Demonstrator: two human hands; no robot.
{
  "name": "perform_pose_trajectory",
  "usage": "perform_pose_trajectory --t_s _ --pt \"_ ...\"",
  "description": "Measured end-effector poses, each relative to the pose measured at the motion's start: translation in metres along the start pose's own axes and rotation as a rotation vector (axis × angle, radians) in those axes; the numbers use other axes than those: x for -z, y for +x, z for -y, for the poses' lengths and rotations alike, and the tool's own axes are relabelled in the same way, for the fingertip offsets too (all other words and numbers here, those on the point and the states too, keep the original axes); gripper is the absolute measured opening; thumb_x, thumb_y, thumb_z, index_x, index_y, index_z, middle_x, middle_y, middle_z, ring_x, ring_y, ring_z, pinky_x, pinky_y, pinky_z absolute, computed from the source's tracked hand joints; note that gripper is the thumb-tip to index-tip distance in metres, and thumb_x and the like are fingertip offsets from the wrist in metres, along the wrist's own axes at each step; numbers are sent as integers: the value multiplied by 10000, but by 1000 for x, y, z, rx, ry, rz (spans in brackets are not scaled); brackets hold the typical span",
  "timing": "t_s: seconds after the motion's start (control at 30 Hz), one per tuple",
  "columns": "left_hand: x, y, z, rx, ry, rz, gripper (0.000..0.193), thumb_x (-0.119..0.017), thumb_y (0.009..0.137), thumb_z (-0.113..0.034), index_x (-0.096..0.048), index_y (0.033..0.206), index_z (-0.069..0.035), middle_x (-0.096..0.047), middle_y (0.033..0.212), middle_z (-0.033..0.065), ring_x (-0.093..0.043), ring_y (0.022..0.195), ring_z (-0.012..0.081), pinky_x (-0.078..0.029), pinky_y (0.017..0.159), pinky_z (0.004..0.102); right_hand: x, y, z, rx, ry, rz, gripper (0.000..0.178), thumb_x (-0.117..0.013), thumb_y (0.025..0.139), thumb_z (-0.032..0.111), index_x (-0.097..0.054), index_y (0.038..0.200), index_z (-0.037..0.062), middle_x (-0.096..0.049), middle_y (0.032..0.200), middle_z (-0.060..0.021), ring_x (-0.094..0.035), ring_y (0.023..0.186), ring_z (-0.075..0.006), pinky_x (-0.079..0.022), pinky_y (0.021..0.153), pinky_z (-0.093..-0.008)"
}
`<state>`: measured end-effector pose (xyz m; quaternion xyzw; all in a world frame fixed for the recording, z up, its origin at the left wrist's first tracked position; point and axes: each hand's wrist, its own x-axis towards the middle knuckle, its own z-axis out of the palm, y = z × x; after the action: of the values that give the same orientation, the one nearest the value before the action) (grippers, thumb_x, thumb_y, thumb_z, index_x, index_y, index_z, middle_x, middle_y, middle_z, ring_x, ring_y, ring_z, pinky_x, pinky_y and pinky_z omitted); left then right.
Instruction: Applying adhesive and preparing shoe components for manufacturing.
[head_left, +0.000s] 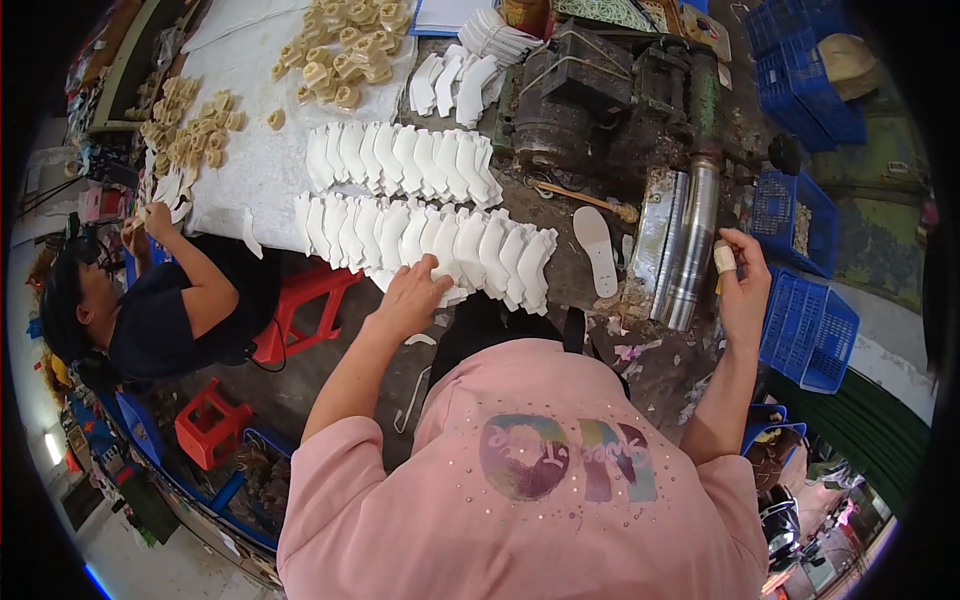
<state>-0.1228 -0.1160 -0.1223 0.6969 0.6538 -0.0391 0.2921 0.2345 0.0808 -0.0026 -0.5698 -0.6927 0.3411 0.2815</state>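
My left hand lies at the near edge of the front row of white curved pieces, fingers apart and partly bent, touching or just over them. Another row of such pieces stands behind it, overlapping side by side. To the right, my right hand is beside the shiny metal rollers of a machine. Its fingers are curled, and one wears a beige wrap. A small yellow bit shows at the finger edge; its kind is hidden. A pale insole-shaped piece lies left of the rollers.
A greasy motor stands at the back right. Tan moulded parts are heaped on the white-covered table. Another person works at left near a red stool. Blue crates line the right.
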Motion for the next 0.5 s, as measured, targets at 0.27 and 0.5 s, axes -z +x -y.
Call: perform_pose_trajectory --t_s 0.27,0.5 --pt "96 23 -62 34 -1377 -304 531 -563 773 22 -429 1282 -47 -586 1078 106 -577 1022 192 -485 856 326 -27 -17 50 216 133 68 171 -609 790 24 -592 960 22 -576 883 -81 -547 825 -189 -427 757 -284" --pt "107 48 -149 -326 -1980 -257 609 -628 828 -82 -322 1353 -44 -547 1187 115 -568 1025 172 -488 861 305 -90 -34 83 479 97 6 254 -639 743 39 -615 996 51 -534 1047 -97 -447 1016 -304 -346 884 -418"
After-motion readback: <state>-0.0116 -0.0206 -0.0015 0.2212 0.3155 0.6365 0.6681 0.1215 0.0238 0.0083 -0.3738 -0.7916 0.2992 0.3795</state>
